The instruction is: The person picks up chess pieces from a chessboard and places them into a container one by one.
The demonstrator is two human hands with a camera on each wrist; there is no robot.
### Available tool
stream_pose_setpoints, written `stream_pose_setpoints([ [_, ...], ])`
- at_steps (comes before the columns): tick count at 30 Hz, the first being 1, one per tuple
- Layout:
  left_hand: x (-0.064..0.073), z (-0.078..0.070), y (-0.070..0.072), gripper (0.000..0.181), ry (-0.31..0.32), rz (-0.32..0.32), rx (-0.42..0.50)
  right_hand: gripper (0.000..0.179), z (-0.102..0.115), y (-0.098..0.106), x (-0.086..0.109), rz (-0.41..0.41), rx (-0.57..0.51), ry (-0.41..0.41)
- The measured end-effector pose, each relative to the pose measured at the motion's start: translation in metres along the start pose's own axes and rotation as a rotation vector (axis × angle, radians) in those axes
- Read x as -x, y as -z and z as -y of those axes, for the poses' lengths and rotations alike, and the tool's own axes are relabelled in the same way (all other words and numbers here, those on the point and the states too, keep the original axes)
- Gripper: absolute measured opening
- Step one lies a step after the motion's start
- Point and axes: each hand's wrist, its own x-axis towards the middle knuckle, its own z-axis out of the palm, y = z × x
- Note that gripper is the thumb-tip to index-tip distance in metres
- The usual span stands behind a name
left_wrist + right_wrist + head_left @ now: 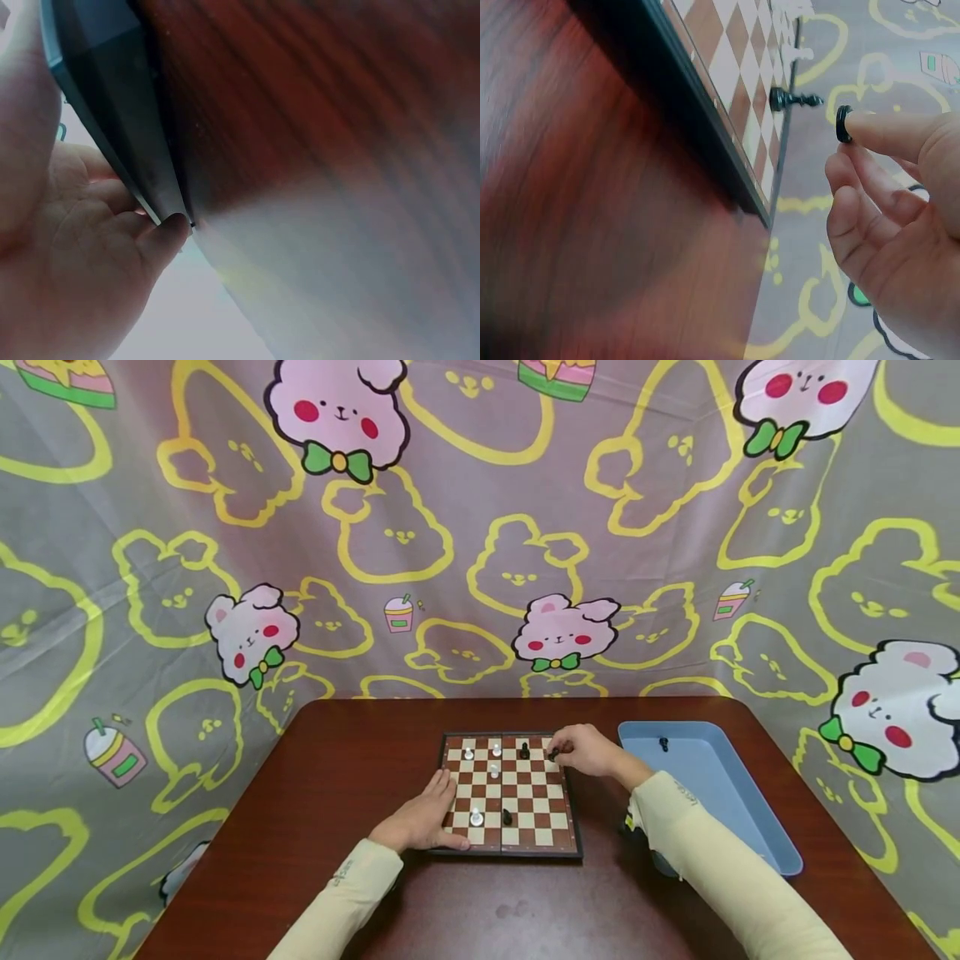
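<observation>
A brown-and-cream chessboard (pixel 522 789) with a dark rim lies on the table. Near its far right corner my right hand (pixel 588 749) pinches a black chess piece (pixel 841 124) between thumb and fingers; the base shows in the right wrist view, the rest is mostly hidden. That piece appears raised off the squares. Beside it stands a black chess piece (pixel 524 750), upright. My left hand (pixel 426 817) rests along the board's left edge, thumb spread at the near corner. White pieces stand at the far left and a white pawn (pixel 476 816) nearer me, with a black knight (pixel 507 817) to its right.
To the right of the board sits a blue tray (pixel 720 777) with a black chess piece (pixel 663 743) in its far left part. My right forearm passes over the tray's near left side. A patterned curtain (pixel 465 568) surrounds the wooden table (pixel 330 777).
</observation>
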Motion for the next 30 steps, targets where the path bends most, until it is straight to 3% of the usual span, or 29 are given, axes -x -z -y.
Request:
stream_pose_setpoints([
  [12,0.002,-0.001,-0.001,0.118,0.01,0.003,0.015,0.012,-0.026,0.021,0.021,-0.065,0.029,-0.036],
  [19,0.002,-0.001,0.0,0.118,0.01,-0.003,0.019,0.011,-0.037,0.038,0.035,-0.051,0.0,-0.094],
  [30,0.002,-0.002,-0.002,0.117,0.018,0.008,0.013,0.014,-0.062,0.055,0.057,-0.101,0.046,-0.109],
])
